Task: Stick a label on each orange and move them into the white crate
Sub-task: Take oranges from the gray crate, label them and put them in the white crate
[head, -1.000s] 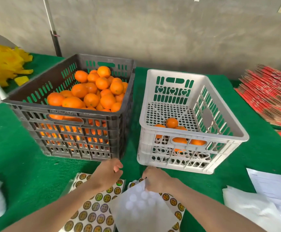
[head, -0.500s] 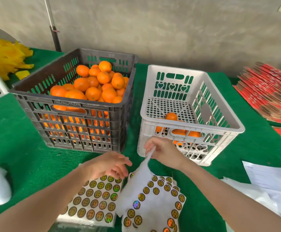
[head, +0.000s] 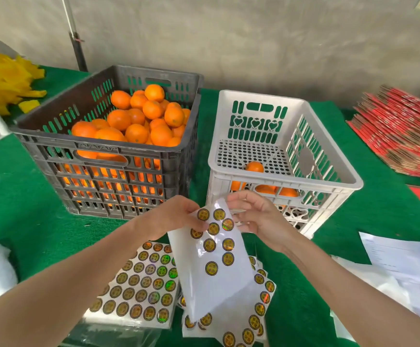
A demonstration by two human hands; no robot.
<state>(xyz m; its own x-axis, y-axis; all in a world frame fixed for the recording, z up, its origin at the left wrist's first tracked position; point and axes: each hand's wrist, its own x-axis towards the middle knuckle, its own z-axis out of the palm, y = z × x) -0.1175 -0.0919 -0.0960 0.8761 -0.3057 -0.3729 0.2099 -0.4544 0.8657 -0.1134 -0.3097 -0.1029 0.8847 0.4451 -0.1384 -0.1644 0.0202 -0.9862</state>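
Scraps (head: 3, 78) of yellow material are lying at the far left corner of the green tabletop (head: 28, 216), while a dark crate (head: 41, 144) is standing beside them, heaped with oranges (head: 136, 118). Near the front edge, full label sheets (head: 141, 284) are lying flat. Above them a person's left hand (head: 176, 216) is pinching the left edge of a partly used sheet (head: 229, 281), thumb pressing on its round labels, as the right hand (head: 259, 214) is gripping the sheet's top corner with curled fingers. Just behind the hands, a white crate (head: 259, 98) is holding a few more oranges against its near wall. White papers (head: 399, 256) are lying at the front right corner, and a red stack (head: 399, 131) is spreading along the right edge.
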